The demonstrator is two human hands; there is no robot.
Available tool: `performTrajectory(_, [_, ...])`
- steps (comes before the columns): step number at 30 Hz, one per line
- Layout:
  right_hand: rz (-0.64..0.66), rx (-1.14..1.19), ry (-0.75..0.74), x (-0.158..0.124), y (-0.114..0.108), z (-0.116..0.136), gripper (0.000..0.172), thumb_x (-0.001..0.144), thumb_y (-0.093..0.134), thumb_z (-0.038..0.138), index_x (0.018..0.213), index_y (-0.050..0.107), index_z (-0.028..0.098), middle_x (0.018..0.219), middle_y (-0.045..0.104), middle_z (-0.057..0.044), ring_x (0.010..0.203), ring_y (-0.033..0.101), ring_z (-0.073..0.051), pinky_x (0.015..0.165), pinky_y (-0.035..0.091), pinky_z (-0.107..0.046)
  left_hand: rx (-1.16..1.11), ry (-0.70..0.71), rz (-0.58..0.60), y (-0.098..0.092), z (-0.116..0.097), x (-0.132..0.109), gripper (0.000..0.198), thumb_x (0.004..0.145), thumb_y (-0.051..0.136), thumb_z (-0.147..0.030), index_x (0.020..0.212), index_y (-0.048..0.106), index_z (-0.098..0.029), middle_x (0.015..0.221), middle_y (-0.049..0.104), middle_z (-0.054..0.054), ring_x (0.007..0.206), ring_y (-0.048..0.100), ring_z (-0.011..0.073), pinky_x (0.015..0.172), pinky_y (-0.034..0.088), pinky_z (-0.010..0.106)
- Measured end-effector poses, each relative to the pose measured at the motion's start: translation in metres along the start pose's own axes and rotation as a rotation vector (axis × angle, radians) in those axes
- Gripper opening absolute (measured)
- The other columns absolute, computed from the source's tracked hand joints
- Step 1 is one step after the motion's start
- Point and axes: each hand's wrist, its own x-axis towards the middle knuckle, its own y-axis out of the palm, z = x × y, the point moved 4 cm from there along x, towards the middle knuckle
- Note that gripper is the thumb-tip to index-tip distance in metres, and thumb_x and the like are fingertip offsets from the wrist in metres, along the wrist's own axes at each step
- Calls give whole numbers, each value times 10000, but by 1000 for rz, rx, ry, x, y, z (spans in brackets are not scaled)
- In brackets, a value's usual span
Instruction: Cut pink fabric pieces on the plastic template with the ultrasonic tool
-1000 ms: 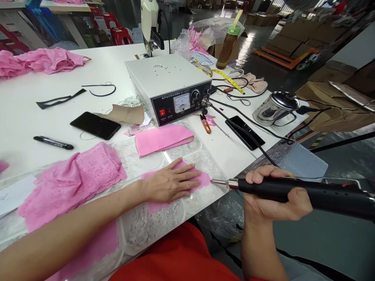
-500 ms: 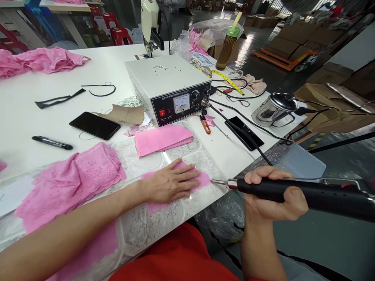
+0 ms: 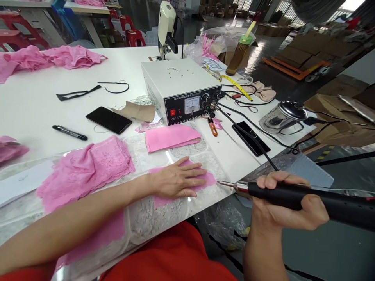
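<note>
My left hand (image 3: 180, 179) lies flat with fingers spread, pressing a piece of pink fabric (image 3: 209, 179) onto the marble-patterned mat (image 3: 143, 218). In my right hand (image 3: 288, 203) is the black handle of a handheld ultrasonic welder (image 3: 272, 193), fingers wrapped round it. Its thin metal tip points left and sits at the right corner of the pink piece; whether it touches I cannot tell. Behind my left hand is a folded stack of pink fabric (image 3: 172, 137). Pink lace garments (image 3: 90, 168) lie heaped to the left, and another pink piece (image 3: 99, 238) is partly under my forearm.
The welder's control box (image 3: 181, 84) stands at the back, a cord (image 3: 249, 136) running from it. Around it lie thread snips (image 3: 212, 127), two phones (image 3: 109, 120) and a marker (image 3: 69, 132). A metal mug (image 3: 283, 117) and a bottle (image 3: 238, 56) stand at the right.
The view has turned a little left, so things sit further right in it. My left hand stays flat on the fabric; the welder's tip remains at the piece's right corner.
</note>
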Motion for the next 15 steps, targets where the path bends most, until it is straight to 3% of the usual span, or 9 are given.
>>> performTrajectory(3, [2,5,0,-2,1,4,232,627,505,400,673,628,209,579,500,5,430,417,-122,377,306,-273,-18,-17,-18,-10,-2,-1,456,1003,394,-441,1394,488,-225,1506,411,86,1450,282,244,1209,80,501])
performTrajectory(6, [36,-14,-5,-8,6,8,228,646,532,417,683,656,230,592,485,-18,455,400,-143,385,279,-309,-24,-32,-10,-22,-5,-14,384,1017,354,-280,1347,535,-207,1498,426,73,1447,290,221,1208,141,470])
performTrajectory(11, [116,-48,39,-23,20,7,229,647,592,460,688,664,246,617,473,-32,469,380,-161,398,234,-350,-56,-110,14,-34,-12,-62,360,998,353,-199,1223,634,-188,1434,512,71,1433,323,217,1198,206,460])
performTrajectory(15, [168,26,150,-35,33,0,247,612,628,473,693,649,241,622,504,-4,468,383,-140,403,269,-325,-56,-199,59,-31,-19,-96,376,1001,358,-209,1298,587,-198,1462,478,61,1444,297,227,1195,210,493])
